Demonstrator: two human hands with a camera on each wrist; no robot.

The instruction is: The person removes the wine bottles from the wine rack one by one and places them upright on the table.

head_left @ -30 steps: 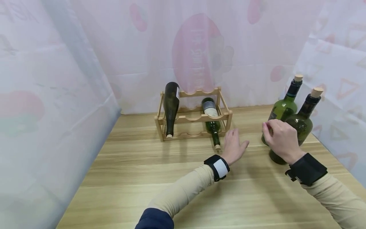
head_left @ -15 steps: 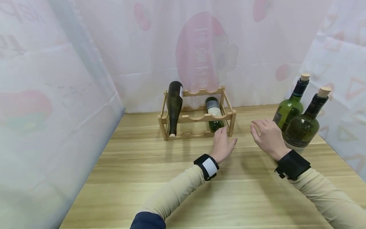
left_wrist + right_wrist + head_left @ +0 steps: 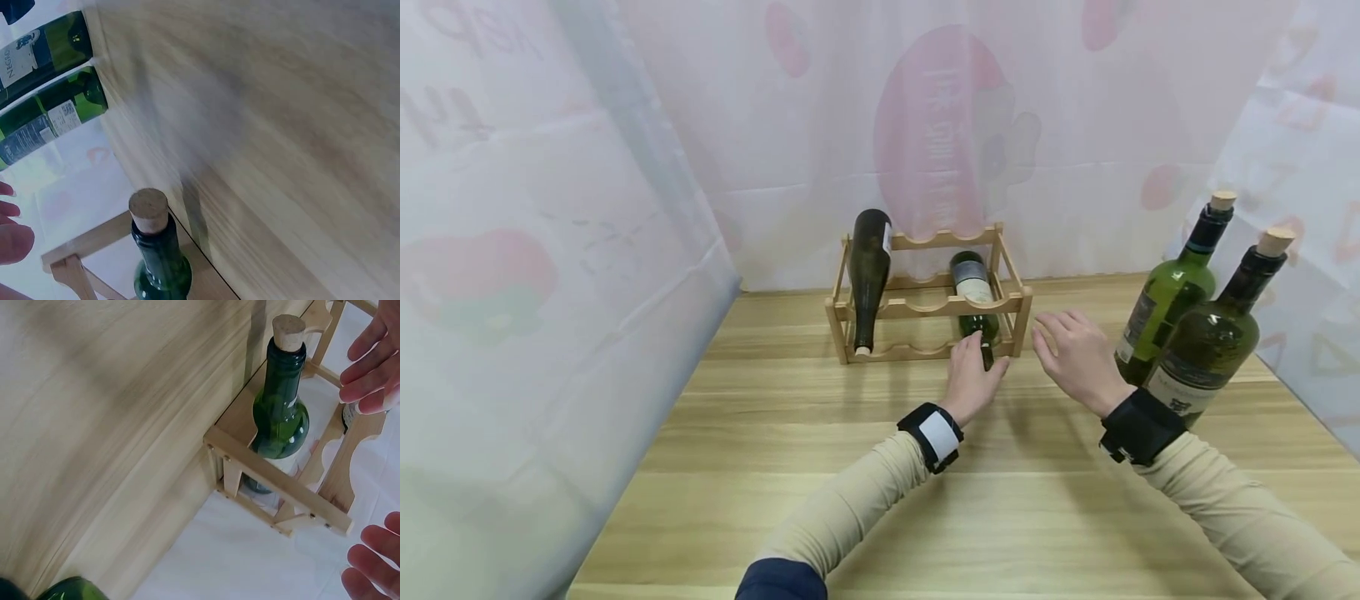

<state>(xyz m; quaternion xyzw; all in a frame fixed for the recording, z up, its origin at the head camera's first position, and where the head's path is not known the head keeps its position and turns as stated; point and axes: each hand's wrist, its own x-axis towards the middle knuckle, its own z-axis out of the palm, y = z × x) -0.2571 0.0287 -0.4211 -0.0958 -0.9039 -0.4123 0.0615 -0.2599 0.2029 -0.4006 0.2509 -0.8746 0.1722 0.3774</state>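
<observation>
One wooden rack (image 3: 917, 312) | inside it, one dark bottle (image 3: 870, 262) upper left, one green bottle (image 3: 973, 287) lower right | two upright bottles (image 3: 1168, 296) well right of rack | one left hand (image 3: 973, 381) before rack's right end, fingers loosely spread at green bottle's neck, contact unclear | one right hand (image 3: 1081, 360) just right of rack, fingers loosely bent, unladen

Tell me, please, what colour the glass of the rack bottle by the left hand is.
Green; the bottle shows best in the right wrist view.
</observation>
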